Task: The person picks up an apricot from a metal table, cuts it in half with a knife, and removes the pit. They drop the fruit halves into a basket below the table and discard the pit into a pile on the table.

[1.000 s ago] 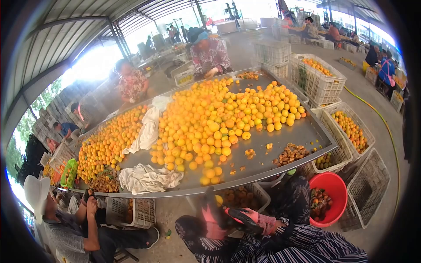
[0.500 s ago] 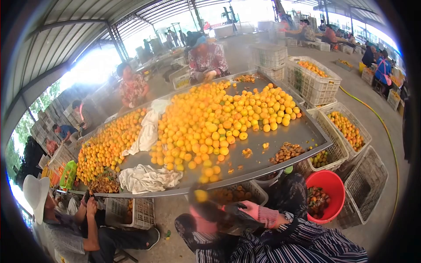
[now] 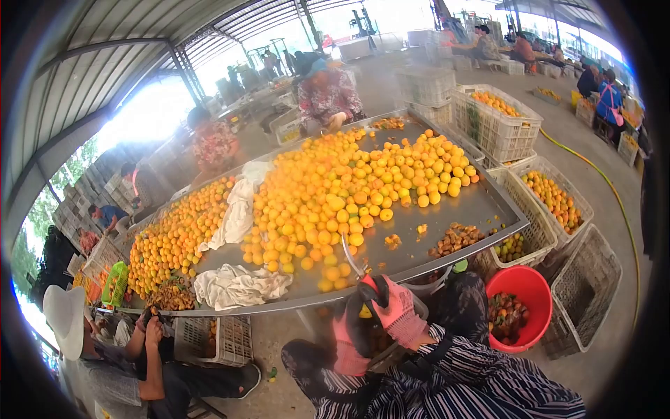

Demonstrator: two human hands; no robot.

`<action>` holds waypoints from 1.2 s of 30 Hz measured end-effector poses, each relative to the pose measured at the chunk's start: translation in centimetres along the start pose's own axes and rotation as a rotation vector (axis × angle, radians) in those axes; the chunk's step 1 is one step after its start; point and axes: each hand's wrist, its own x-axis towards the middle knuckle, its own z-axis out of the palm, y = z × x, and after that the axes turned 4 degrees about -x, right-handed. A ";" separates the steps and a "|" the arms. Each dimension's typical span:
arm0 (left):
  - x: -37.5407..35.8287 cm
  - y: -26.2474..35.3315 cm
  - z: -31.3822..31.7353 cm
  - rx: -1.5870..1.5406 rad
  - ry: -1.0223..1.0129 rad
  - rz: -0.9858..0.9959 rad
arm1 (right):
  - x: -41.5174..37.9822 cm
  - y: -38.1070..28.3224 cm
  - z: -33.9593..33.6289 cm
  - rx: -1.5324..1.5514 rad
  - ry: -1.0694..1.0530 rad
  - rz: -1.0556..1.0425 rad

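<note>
Both my hands wear pink knit gloves with black coated palms and fingers, close together above my lap at the table's near edge. My left hand (image 3: 351, 339) is closed round a small yellow fruit (image 3: 365, 311), apricot-like, of which only a part shows. My right hand (image 3: 392, 311) is closed on a knife (image 3: 352, 255), its thin curved metal blade pointing up over the tabletop. The knife's handle is mostly hidden in the glove. Just beyond the blade lies a large heap of orange-yellow fruit (image 3: 328, 202) on the metal table (image 3: 412, 241).
A red bucket (image 3: 520, 279) with fruit scraps stands at my right, beside plastic crates (image 3: 583, 290). White cloths (image 3: 241, 285) and brown pieces (image 3: 457, 241) lie on the table. A person in a pale hat (image 3: 63, 318) sits at my left; others sit across the table.
My right hand has risen and turned, and the knife blade now shows upright. My left hand has moved right and down, bringing the fruit close to my right hand.
</note>
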 end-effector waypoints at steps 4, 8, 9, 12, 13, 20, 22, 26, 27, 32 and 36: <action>-2.5 -5.9 3.4 -0.536 0.055 -0.397 | 1.4 5.7 5.2 0.331 0.038 0.067; -2.5 -5.5 4.8 -0.465 0.199 -0.563 | 0.5 1.9 2.8 0.356 0.036 0.180; -2.8 -6.6 5.1 -0.463 0.198 -0.562 | 0.0 1.1 2.1 0.209 0.025 0.094; -3.5 -7.9 5.0 -0.471 0.173 -0.432 | -0.6 -0.4 0.2 0.080 0.035 -0.087; -3.1 -5.8 4.4 -0.466 0.175 -0.438 | -0.9 -0.6 0.0 0.100 0.057 -0.173; -2.1 0.2 1.2 0.104 0.069 -0.285 | 0.5 9.0 8.3 0.551 -0.041 0.251; -1.4 1.2 0.7 0.137 0.042 -0.189 | -1.1 11.4 9.6 0.714 -0.096 0.402; -1.5 1.5 0.2 0.182 -0.072 -0.078 | -2.6 12.0 8.6 1.720 -0.233 0.382; -1.4 1.6 0.1 0.172 -0.091 -0.098 | -4.5 12.1 7.1 1.596 -0.243 0.339; -2.9 0.5 -1.2 -0.023 -0.246 -0.187 | -5.7 7.4 2.5 0.976 -0.341 0.078; -3.0 -0.2 -1.4 -0.079 0.017 -0.122 | -3.9 3.7 0.1 0.961 -0.373 -0.018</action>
